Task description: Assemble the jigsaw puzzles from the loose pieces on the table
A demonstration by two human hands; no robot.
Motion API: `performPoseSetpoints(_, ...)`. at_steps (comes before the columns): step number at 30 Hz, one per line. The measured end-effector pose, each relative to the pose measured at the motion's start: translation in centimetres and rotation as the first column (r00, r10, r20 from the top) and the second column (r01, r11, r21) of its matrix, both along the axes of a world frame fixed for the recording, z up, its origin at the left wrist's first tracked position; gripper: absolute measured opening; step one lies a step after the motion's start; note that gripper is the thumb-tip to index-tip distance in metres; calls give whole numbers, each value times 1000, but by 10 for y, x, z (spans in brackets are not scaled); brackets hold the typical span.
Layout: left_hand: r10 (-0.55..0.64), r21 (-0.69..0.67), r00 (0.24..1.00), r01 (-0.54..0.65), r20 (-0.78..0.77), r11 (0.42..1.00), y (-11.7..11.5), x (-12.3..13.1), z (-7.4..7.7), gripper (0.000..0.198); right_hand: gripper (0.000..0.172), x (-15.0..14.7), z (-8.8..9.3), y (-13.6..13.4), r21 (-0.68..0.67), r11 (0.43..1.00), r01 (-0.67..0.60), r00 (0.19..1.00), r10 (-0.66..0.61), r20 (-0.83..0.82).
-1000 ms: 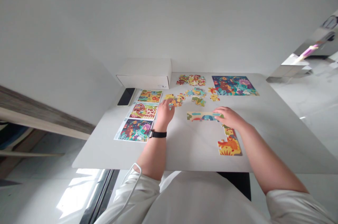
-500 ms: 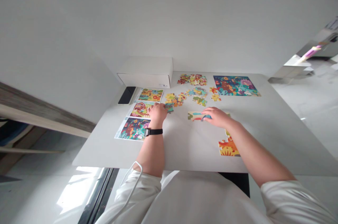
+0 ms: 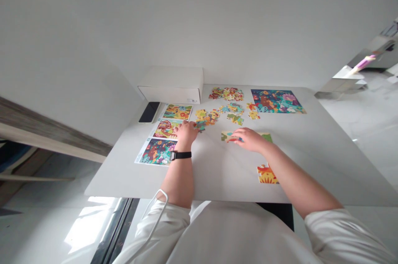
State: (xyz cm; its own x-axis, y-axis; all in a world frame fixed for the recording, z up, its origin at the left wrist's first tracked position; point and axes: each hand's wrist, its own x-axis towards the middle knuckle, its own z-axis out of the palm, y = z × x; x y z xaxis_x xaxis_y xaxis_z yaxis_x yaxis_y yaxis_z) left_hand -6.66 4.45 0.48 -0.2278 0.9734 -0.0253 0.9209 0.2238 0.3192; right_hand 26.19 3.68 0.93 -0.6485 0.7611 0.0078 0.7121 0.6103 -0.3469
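My left hand [image 3: 185, 132] rests at the right edge of the picture cards, fingers loosely spread. Beside its thumb lies a blue-green puzzle piece [image 3: 201, 127] at the edge of a loose pile; no piece shows in that hand. My right hand [image 3: 247, 138] lies over a joined strip of puzzle pieces [image 3: 224, 136], fingers stretched to the left across it and hiding its middle. A green end of the strip shows behind the wrist. Nearer the table's front, an orange and yellow joined puzzle section [image 3: 266, 174] is partly covered by my right forearm.
Loose orange and yellow pieces [image 3: 212, 116], blue pieces [image 3: 235, 107] and a red-toned pile [image 3: 228, 94] lie farther back. A finished dark-blue puzzle [image 3: 277, 101] is at the back right. At the left are picture cards [image 3: 158, 151], a phone [image 3: 149, 112] and a white box [image 3: 169, 94].
My right hand has slid left along the strip, uncovering its green right end. The left hand has barely moved.
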Motion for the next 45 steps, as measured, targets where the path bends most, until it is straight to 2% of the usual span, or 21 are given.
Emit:
performPoseSetpoints(7, 7, -67, 999, -5, 33, 998, -4, -4, 7, 38, 30, 3, 3, -2, 12, 1000, 11, 1000, -11, -1)
performPoseSetpoints(10, -31, -42, 986, 38, 165, 998, -4, -8, 8, 24, 30, 3, 3, -3, 16, 1000, 8, 1000, -8, -3)
performPoseSetpoints(13, -75, 33, 936, 68, 344, 997, -1, -11, 8, 9, 30, 4, 3, -3, 18, 1000, 15, 1000, -15, -10)
performPoseSetpoints(16, -66, 93, 885, 26, 461, 995, 3, -13, 6, 9, 29, 3, 2, -4, 18, 1000, 21, 1000, -21, -15)
performPoseSetpoints(21, -37, 105, 810, -30, 585, 994, 8, -13, 2, 15, 30, 1, 3, -4, 7, 1000, 18, 1000, -18, 5)
performPoseSetpoints(30, -27, 102, 758, -53, 652, 993, 9, -10, 0, 21, 31, 0, 5, -5, -10, 1000, 25, 1000, -25, -4)
performPoseSetpoints(33, -35, 106, 723, -53, 690, 993, 11, -7, -3, 31, 31, 1, 4, -5, -23, 999, 39, 999, -39, -3)
performPoseSetpoints(36, -67, 102, 705, -8, 706, 995, 11, -1, -6, 41, 30, 2, 3, -6, -29, 999, 42, 999, -42, -7)
performPoseSetpoints(40, -107, 80, 672, 70, 732, 994, 11, 8, -7, 34, 29, 3, 1, -6, -21, 998, 52, 998, -53, -20)
performPoseSetpoints(42, -82, 62, 689, 54, 720, 997, 10, 12, -7, 31, 29, 3, 0, -7, -20, 998, 58, 998, -58, -26)
performPoseSetpoints(45, -26, 65, 785, -18, 619, 998, 10, 12, -5, 29, 29, 4, -2, -8, -26, 998, 56, 998, -57, -37)
